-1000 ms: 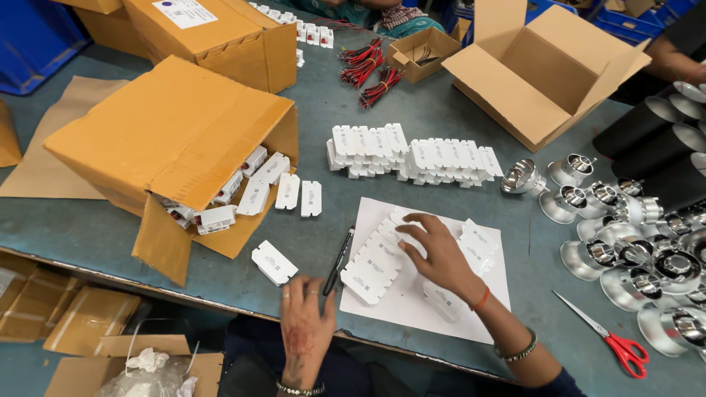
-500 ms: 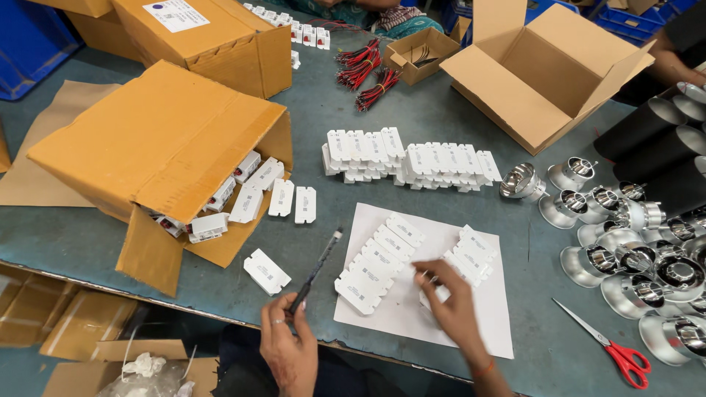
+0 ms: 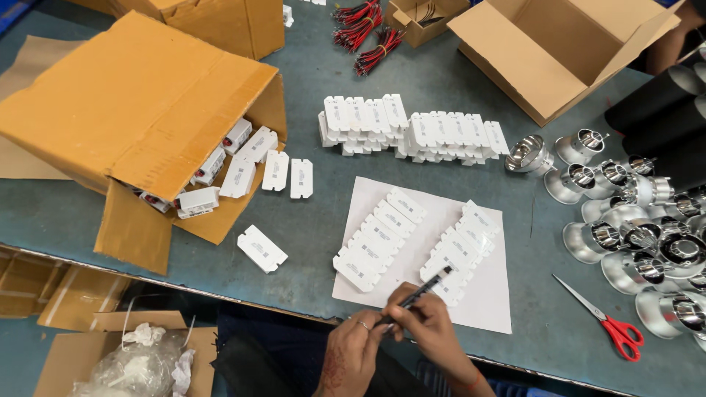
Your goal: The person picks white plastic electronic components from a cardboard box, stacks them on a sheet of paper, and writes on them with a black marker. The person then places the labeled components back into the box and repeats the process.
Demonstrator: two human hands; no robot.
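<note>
My left hand (image 3: 351, 354) and my right hand (image 3: 430, 331) meet at the table's front edge, both closed around a black pen (image 3: 426, 285). The pen's free end points up and to the right, over the lower part of a white paper sheet (image 3: 487, 309). On the sheet lie two slanted rows of white rectangular modules, a left row (image 3: 379, 239) and a right row (image 3: 462, 246). The pen's tip is just over the near end of the right row. One loose white module (image 3: 262, 248) lies on the table to the left of the sheet.
A tipped cardboard box (image 3: 132, 110) spills white modules at left. Stacked modules (image 3: 412, 129) stand behind the sheet. Shiny metal reflectors (image 3: 632, 235) and red-handled scissors (image 3: 607, 320) lie at right, black cylinders (image 3: 662, 110) and an open carton (image 3: 559, 51) behind. Red-black wire bundles (image 3: 368, 33) sit at the back.
My right hand has left the modules on the sheet and come back to the front edge. It now joins my left hand on the pen, which moved right.
</note>
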